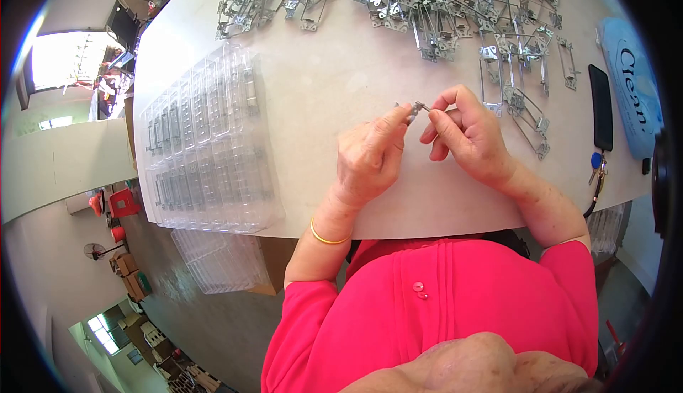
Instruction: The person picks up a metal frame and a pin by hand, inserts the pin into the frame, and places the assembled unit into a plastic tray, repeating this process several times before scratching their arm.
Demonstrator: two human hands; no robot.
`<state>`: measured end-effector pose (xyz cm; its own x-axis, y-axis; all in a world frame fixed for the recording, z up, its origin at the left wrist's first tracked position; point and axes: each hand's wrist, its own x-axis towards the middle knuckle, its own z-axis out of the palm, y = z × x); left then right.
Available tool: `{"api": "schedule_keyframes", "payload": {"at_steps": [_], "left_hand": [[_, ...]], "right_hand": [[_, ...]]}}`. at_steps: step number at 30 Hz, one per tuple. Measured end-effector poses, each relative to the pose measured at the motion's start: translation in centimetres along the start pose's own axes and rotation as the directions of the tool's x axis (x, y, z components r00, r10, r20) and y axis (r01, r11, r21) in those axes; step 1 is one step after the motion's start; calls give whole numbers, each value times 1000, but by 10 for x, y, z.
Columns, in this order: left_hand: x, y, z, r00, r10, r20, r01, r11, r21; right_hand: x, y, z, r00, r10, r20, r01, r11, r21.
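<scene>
My left hand is closed, thumb and index finger pinching one end of a small silvery metal bracket. On the other side, my right hand grips a thin rod-like part of the same bracket between thumb and fingertips. Both hands meet just above the white table; fingers hide most of the piece. A pile of similar metal brackets with plates and long rods lies beyond the hands. Several looser ones, such as this bracket, are spread to the right of my right hand.
Clear plastic trays holding rows of metal parts are stacked at the left. More clear trays sit below the table's edge. At the right lie a black phone, keys and a blue "Clean" pack.
</scene>
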<state>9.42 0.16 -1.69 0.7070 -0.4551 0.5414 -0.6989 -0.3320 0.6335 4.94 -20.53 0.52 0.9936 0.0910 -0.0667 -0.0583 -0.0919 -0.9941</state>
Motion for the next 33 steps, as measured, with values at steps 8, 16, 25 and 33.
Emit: {"api": "schedule_keyframes", "payload": {"at_steps": [8,16,25,33], "left_hand": [[-1,1,6,997,-78,0,77,993,-94],[2,2,-1,998,-48,46,54,991,-122],[4,3,-6,995,-18,102,39,976,-212],[4,4,-9,960,25,278,69,943,-325]], "right_hand": [[6,-4,-3,945,258,201,-318,868,381],[10,-3,-15,875,331,352,-471,752,462],[15,4,-20,903,322,285,-411,839,356],[17,10,-26,899,356,256,-438,766,470]]}}
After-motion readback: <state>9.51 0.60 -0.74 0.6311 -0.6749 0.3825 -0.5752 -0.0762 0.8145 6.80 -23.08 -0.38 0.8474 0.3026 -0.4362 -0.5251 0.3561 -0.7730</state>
